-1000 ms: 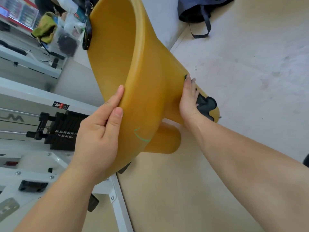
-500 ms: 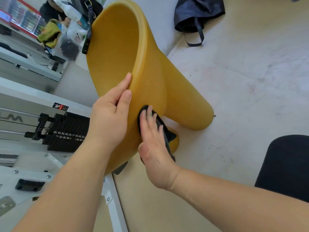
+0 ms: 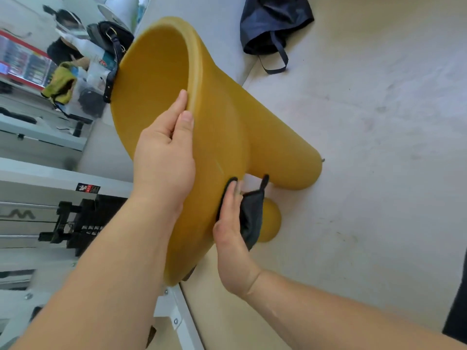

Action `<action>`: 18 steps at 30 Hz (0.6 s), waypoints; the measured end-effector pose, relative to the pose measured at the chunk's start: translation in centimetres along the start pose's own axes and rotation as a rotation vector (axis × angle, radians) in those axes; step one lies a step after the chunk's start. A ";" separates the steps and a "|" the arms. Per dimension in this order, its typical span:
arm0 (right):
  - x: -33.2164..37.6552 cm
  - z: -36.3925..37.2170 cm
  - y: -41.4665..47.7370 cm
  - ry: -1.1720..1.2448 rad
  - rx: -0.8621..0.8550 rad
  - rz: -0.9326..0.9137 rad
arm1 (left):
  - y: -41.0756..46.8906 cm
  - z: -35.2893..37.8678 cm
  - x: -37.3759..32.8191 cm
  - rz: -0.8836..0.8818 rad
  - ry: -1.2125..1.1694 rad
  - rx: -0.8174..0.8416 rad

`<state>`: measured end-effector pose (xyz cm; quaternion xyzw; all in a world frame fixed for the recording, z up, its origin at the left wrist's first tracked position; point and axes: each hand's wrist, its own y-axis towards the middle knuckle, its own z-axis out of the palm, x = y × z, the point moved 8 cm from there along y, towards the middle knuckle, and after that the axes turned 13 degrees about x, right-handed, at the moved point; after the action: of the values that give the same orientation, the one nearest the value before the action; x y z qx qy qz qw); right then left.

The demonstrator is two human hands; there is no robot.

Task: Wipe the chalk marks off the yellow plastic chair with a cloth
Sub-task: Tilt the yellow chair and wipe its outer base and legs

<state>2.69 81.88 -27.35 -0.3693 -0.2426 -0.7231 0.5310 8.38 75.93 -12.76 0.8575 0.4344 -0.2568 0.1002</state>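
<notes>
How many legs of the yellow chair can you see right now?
2. One long leg points right, over the floor; the second leg shows its rounded end below it, partly behind the cloth. Others may be hidden behind the seat.

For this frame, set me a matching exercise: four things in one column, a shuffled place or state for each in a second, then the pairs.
Things:
1. left hand
2. right hand
3. cloth
4. dark bag

Places or states:
A. lies on the floor beyond the yellow chair
B. pressed against the yellow chair's outer side
C. holds the yellow chair's rim
D. flat on the cloth, fingers straight

Pairs: 1-C, 2-D, 3-B, 4-A
</notes>
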 end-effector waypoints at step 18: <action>-1.4 -2.1 1.3 0.184 -0.010 0.093 | -0.5 0.2 -0.6 -0.041 -0.001 -0.017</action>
<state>3.53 80.74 -29.83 -0.3150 -0.1717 -0.7297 0.5821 7.61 75.82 -12.57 0.8473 0.4542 -0.2555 0.1024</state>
